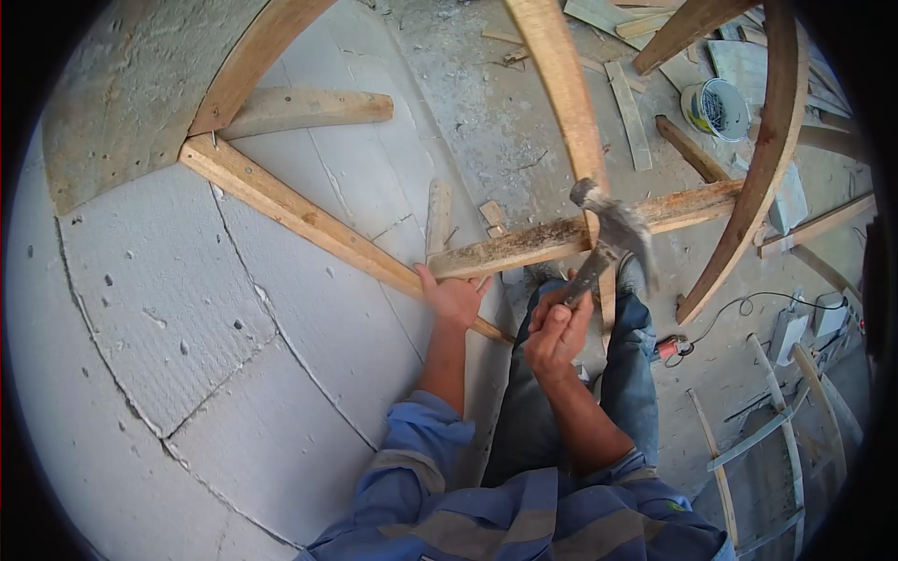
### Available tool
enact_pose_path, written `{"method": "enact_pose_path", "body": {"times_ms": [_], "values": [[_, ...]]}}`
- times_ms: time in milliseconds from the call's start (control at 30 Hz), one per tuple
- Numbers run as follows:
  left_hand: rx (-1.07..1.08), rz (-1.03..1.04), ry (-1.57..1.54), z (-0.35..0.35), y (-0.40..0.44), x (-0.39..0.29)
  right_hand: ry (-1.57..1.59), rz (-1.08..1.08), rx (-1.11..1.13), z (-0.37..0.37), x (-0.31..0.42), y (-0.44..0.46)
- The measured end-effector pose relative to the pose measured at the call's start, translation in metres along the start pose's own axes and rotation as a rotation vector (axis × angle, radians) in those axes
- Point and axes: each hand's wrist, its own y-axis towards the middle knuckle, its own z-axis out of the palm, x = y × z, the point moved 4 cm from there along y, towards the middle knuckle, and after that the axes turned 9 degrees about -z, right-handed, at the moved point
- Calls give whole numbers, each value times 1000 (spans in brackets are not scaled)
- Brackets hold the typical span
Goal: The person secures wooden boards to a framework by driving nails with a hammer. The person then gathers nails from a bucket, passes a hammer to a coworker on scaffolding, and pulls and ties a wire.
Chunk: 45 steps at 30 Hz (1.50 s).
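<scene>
My right hand (558,338) is closed around the handle of a claw hammer (610,234), its metal head raised in front of a wooden beam (510,251). The beam runs sideways, and its left end meets a slanting timber (299,213) by the block wall. At that end is my left hand (454,299), gripping the beam from below with the thumb up along the timber. Part of its fingers is hidden behind the wood. A nail (214,138) sticks out at the slanting timber's upper end.
The block wall (309,374) fills the left side. Curved timbers (552,75) rise ahead and at right (762,178). A bucket of nails (716,110) stands on the floor among loose boards (629,117). A cable (739,304) and a wooden lattice (790,449) lie at right.
</scene>
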Motion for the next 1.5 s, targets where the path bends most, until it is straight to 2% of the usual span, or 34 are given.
{"method": "enact_pose_path", "body": {"times_ms": [100,133,233,267,367,467,533,600,633,700,800,933,1000,1033,1100,1133,1267,1300,1333,1367,1433,1467,1500], "values": [[10,-36,27,-11,1,2,-460,301,499,37,-61,-32],[1,-32,21,-18,1,2,-511,535,757,50,-77,-35],[93,-6,128,-11,18,-5,-414,446,565,37,-50,-27],[98,-4,166,-22,8,1,-377,193,403,29,-46,-33],[66,-3,39,-15,7,-1,-246,190,105,6,0,-12],[40,-14,23,-11,7,1,132,131,-238,13,40,8],[12,-12,20,-13,8,1,-466,-272,32,21,-13,-11],[-22,2,16,-13,7,3,-660,-143,399,45,-69,-43],[-2,25,53,-15,7,7,-548,190,611,61,-80,-53],[63,71,152,-15,11,4,-410,186,522,51,-57,-47],[-42,-2,147,-26,4,14,-332,179,335,20,-17,-33],[-37,-6,94,-26,16,9,110,174,-160,14,37,14],[-70,4,74,-26,17,9,241,-1,-338,23,37,25],[-86,11,64,-26,16,8,-252,-233,-51,30,7,13],[9,35,63,-33,14,6,-671,-70,440,51,-72,-40],[70,51,60,-28,18,6,-582,306,614,60,-91,-60],[-51,11,135,-26,15,7,-363,331,472,22,-3,-19],[-77,9,113,-29,14,10,-351,216,371,11,13,-5],[-90,24,89,-27,18,8,-309,223,257,-11,2,-6],[-109,39,63,-27,19,6,60,245,-46,-4,35,17],[-121,48,51,-25,20,6,218,-90,-330,9,71,52],[-127,51,49,-24,20,5,272,-88,-301,12,57,47],[-127,64,58,-24,21,3,32,-168,-144,18,25,34]]}}
